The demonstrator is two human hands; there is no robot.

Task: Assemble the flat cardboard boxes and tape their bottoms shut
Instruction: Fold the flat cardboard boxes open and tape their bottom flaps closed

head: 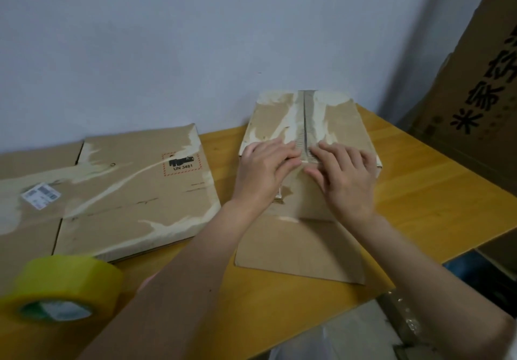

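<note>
brown corrugated cardboard box (307, 124), set up with its closed flaps facing upward, stood toward the back of the yellow wooden table (419, 191), close to the pale wall (195, 37). two top flaps met along a centre seam running away from the person, and torn whitish patches marked the surface beside that seam. one loose flap of the same box lay flat on the table toward the person.

left hand (265, 169) lay palm down on the left flap, fingers straight and close together, pressing at the seam near the front edge. right hand (344, 175) did the same on the right flap, its fingers flat and pointing toward the seam. fingertips of both hands nearly met over the seam; neither hand gripped anything.

to the left of the box, a stack of flattened brown cardboard boxes (126, 191) rested on the table, the top one printed with a red-bordered "un 3481" mark and carrying a small white label. at the near left corner sat a roll of yellowish clear packing tape (61, 287), blurred, well apart from both hands. at the far right stood a large brown carton with black printed characters (475, 93).
</note>
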